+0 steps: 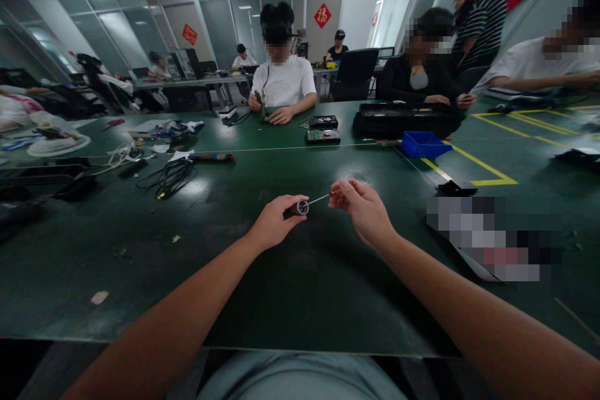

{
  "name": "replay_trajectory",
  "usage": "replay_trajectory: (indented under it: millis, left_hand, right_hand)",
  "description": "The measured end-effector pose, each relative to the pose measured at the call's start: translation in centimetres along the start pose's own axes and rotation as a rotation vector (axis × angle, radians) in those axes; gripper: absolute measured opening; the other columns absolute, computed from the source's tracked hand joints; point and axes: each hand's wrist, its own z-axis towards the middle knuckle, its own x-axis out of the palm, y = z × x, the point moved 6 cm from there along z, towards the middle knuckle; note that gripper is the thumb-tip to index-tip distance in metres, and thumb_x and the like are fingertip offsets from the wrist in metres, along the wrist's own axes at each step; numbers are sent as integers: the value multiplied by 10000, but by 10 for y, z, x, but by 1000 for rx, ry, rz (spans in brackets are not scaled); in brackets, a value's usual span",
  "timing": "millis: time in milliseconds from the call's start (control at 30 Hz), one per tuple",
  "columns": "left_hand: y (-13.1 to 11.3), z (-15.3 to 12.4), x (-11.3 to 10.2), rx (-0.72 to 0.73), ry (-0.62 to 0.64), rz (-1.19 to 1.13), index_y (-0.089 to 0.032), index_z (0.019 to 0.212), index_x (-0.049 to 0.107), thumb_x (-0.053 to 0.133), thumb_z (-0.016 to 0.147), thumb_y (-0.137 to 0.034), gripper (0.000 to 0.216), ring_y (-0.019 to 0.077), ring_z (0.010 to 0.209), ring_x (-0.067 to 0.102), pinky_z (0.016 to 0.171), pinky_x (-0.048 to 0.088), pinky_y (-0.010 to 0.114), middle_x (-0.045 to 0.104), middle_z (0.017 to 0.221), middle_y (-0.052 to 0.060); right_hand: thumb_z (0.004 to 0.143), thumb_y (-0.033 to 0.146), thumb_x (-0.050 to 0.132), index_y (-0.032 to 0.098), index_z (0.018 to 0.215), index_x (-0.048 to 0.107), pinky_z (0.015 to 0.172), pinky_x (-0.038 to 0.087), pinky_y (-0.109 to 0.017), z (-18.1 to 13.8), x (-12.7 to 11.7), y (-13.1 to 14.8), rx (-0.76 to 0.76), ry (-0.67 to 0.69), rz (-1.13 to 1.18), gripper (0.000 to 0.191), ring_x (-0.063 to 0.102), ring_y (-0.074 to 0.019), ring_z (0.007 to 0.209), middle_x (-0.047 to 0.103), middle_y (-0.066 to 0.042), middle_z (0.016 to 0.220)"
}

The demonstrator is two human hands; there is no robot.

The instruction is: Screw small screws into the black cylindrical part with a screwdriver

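Above the green table, my left hand (273, 223) is closed around a small dark cylindrical part (302, 207) whose round, pale-rimmed end faces right and toward me. My right hand (359, 206) pinches a screwdriver (319, 199) with a thin metal shaft. Its tip reaches into the open end of the cylinder; whether it touches anything inside I cannot tell. Most of the screwdriver's handle is hidden by my fingers, and the far end of the cylinder is covered by my left hand.
On the green table (262, 300) lie a coiled black cable (171, 175), a dark rod-like tool (210, 157), circuit-board parts (323, 136), a blue bin (424, 145), a long black case (403, 120) and a blurred-out item (487, 240). A person in white (285, 81) sits opposite.
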Motion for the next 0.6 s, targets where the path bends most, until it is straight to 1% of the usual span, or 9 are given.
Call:
replay_trajectory:
  millis: [100,167,200,267,333,433,600]
  left_hand:
    - [-1,0,0,16,-3,2,-284,1255,613,695,855,-203,416,209,1106,580,1011,434,396,663,1174,28]
    - [-2,1,0,22,-10,7,-288,1253,615,700,854,-203,416,208,1110,579,1011,431,397,666,1179,23]
    - [-2,1,0,22,-10,11,-288,1253,615,701,855,-204,416,208,1114,579,1011,430,397,666,1185,21]
    - [-3,1,0,13,-3,21,-287,1258,612,697,860,-212,414,209,1113,584,1009,433,402,667,1190,21]
    - [-3,1,-1,4,-2,31,-286,1269,605,687,870,-227,412,215,1125,584,1019,431,414,663,1205,25]
    - [-5,1,-2,0,-4,46,-281,1281,597,676,879,-232,412,219,1130,584,1030,427,422,661,1210,31]
    - [-4,0,-1,-13,8,60,-281,1294,592,678,876,-233,429,224,1137,577,1019,437,417,654,1225,36]
  right_hand:
    - [878,494,563,204,848,594,694,564,-365,3,-1,-10,134,-16,122,293,586,-168,663,586,-35,739]
    - [885,489,547,207,839,577,686,564,-366,4,-2,-13,175,-17,166,288,564,-163,627,555,-26,705]
    - [882,485,552,208,839,574,685,562,-362,4,-3,-13,172,-27,177,281,561,-160,624,552,-23,706]
    - [868,486,574,213,849,578,686,558,-349,4,-5,-10,127,-57,157,273,574,-158,651,569,-22,743]
    - [865,503,581,219,867,587,696,557,-343,4,-8,-7,58,-73,89,284,597,-162,693,599,-24,788]
    - [886,512,566,221,892,603,699,550,-335,3,-9,-2,-27,-67,-10,294,616,-165,726,631,-28,815]
    - [911,492,545,206,902,616,688,530,-329,0,-6,5,-91,-29,-132,295,614,-160,701,646,-33,798]
